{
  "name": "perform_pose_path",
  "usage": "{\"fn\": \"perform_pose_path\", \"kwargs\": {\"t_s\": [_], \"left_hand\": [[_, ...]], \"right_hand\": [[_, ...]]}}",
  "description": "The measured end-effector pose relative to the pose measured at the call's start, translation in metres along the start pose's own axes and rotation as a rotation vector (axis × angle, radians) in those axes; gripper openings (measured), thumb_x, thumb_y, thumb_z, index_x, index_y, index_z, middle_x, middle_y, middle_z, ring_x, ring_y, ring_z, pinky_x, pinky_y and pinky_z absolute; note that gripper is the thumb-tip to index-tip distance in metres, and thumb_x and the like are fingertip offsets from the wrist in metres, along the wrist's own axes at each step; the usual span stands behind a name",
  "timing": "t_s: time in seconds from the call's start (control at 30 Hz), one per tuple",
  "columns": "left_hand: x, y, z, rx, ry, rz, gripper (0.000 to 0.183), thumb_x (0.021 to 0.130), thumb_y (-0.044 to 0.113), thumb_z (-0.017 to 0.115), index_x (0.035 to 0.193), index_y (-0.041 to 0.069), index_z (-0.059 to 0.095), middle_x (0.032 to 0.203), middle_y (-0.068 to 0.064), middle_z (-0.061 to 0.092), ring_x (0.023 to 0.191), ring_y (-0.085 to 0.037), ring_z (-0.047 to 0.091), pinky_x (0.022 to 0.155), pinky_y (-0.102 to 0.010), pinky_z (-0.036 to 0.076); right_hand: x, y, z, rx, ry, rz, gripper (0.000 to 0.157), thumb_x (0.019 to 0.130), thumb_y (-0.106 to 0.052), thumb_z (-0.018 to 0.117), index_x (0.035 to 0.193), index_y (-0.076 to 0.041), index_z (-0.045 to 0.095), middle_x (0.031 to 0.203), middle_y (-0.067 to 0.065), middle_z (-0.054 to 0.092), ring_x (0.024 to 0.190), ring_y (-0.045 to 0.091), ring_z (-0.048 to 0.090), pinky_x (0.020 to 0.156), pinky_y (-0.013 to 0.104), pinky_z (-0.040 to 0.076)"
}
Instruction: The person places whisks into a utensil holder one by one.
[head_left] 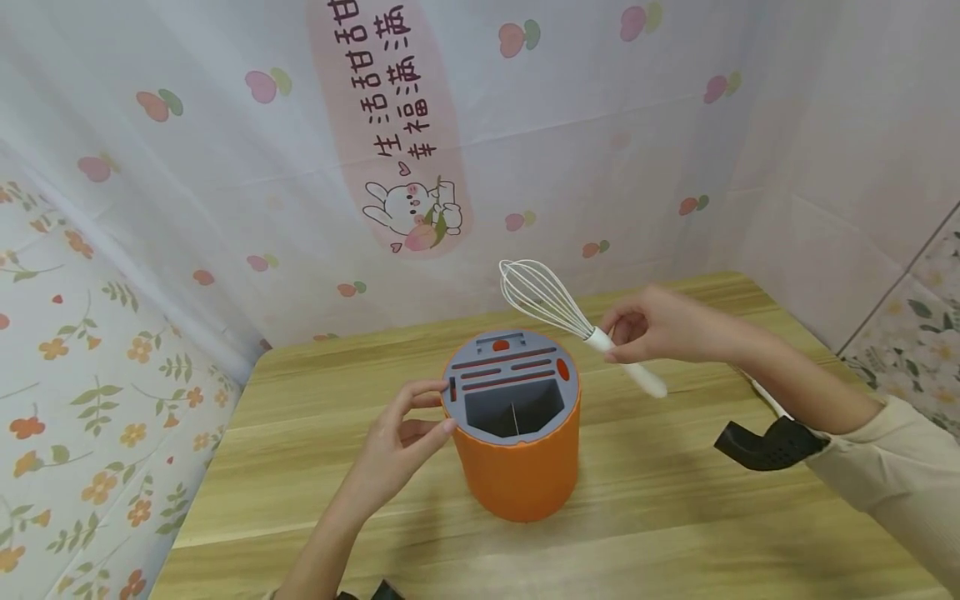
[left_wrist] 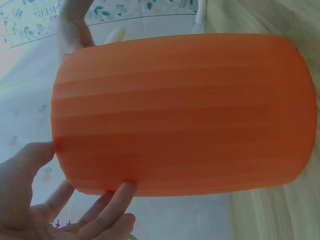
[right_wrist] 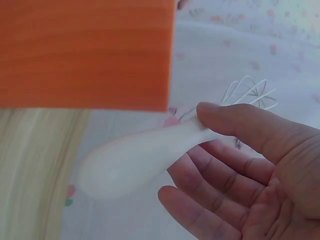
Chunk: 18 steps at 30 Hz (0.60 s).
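An orange utensil holder [head_left: 517, 479] with a grey slotted top [head_left: 450, 360] stands upright on the table. Its top has narrow slots and a larger opening split by a thin divider. My left hand [head_left: 397, 442] holds the holder's left side near the rim, thumb and fingers spread around it; the left wrist view shows the fingertips on its ribbed wall. To the right, a white whisk [head_left: 598, 338] is in the air, its handle pinched near the wires by my right hand [head_left: 663, 325]. The wires point up and left, and the rounded handle end [right_wrist: 112, 172] sticks out below.
The wooden table [head_left: 337, 400] carries the holder near its middle. A slim white item [head_left: 770, 402] lies on the right, partly hidden by my right forearm. Printed curtains [head_left: 600, 150] hang right behind the table's far edge and along its sides.
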<state>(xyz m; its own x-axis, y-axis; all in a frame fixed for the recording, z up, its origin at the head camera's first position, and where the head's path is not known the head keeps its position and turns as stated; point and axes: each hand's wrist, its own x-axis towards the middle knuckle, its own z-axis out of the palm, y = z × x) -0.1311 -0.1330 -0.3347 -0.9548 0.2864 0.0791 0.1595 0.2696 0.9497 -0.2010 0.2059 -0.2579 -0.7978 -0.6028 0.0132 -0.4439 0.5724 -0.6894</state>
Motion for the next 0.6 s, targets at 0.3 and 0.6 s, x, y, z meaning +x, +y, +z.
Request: {"fn": "perform_pose_path", "kwargs": {"t_s": [0.3,0.6], "left_hand": [[0.001,-0.001,0.001,-0.003,-0.004,0.01,0.041,0.086,0.023,0.066,0.123,0.028,0.05,0.118,-0.008,0.052,0.092,-0.019,0.064,0.08,-0.034,0.049],[0.0,-0.001,0.001,0.006,0.011,0.002,0.042,0.085,0.022,0.067,0.123,0.028,0.05,0.118,-0.009,0.052,0.093,-0.018,0.064,0.079,-0.034,0.049]], "right_hand": [[0.01,-0.034,0.005,-0.108,0.003,-0.088,0.012,0.077,-0.009,0.07,0.089,-0.008,0.068,0.068,-0.006,0.063,0.063,0.009,0.058,0.063,0.027,0.047],[0.032,-0.065,0.022,-0.1,-0.048,-0.132,0.013,0.077,-0.009,0.07,0.089,-0.009,0.066,0.067,-0.005,0.063,0.061,0.009,0.058,0.059,0.029,0.047]]}}
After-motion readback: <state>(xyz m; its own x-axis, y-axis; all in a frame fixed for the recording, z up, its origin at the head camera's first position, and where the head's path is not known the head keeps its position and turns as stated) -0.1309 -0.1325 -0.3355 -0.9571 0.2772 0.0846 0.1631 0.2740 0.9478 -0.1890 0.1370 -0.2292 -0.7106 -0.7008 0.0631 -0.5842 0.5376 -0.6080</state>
